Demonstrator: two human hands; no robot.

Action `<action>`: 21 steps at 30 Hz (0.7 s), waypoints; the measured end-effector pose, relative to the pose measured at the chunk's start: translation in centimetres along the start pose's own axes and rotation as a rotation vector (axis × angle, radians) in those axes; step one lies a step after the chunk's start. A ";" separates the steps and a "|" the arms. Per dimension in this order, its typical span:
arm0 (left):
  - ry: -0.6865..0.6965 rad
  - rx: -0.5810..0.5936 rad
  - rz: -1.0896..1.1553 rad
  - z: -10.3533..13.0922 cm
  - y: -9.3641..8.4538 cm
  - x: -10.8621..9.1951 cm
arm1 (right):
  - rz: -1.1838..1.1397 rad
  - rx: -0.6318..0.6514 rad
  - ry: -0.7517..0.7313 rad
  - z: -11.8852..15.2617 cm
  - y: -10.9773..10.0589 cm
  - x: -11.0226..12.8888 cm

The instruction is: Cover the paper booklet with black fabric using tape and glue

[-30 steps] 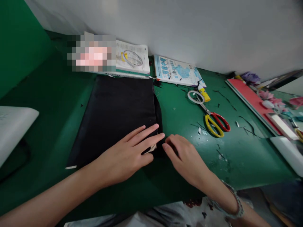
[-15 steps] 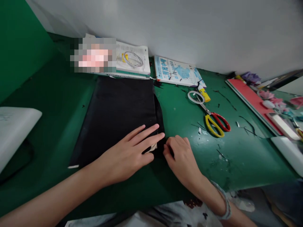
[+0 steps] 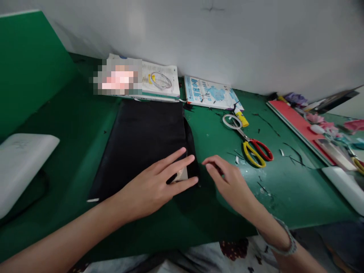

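Note:
A black sheet of paper or cloth, folded into a rough rectangle, lies on the green table. Its right edge carries a loose, curved black flap. My left hand rests open on the lower right of the sheet, fingers spread toward that flap. A small pale patch shows between its thumb and fingers. Just right of the flap, apart from it, my right hand has its fingers curled, thumb and index tips close together. Whatever is between those tips, if anything, is too small to make out.
Scissors with one red and one yellow handle lie right, beside a tape roll and a yellow glue stick. Books line the wall. A white device sits left; a red board lies far right, amid scraps.
My right hand has drawn right, away from the black flap. My left thumb has stretched out to the flap's lower part. The view has tilted slightly upward.

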State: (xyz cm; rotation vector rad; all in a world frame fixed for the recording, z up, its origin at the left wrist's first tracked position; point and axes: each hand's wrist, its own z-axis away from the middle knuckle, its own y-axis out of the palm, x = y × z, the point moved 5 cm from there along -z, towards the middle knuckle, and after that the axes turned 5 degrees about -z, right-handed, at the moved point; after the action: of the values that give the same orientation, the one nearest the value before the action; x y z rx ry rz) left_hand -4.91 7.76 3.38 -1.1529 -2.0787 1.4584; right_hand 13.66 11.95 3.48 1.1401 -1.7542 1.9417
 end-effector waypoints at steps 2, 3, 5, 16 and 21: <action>-0.059 -0.105 0.016 0.2 -0.7 0.3 | 0.100 0.058 -0.127 -1.3 0.5 1.1; -0.094 -0.162 0.027 0.4 -1.1 0.5 | 0.136 0.093 -0.161 -2.1 1.0 1.6; -0.173 -0.259 0.035 0.6 -1.8 0.9 | 0.143 0.158 -0.150 -4.1 1.9 2.1; -0.383 -0.210 0.375 1.2 -1.6 1.7 | -0.821 0.212 0.333 -12.7 5.0 -0.2; -0.570 -0.136 0.546 -1.4 -3.3 4.8 | -0.820 0.094 0.247 -13.9 5.1 -0.4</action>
State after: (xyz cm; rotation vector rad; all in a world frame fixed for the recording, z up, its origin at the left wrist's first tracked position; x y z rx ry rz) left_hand -8.25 11.86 6.15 -1.5935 -2.3628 2.1259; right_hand 5.51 23.89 0.31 1.3015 -0.8590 1.5552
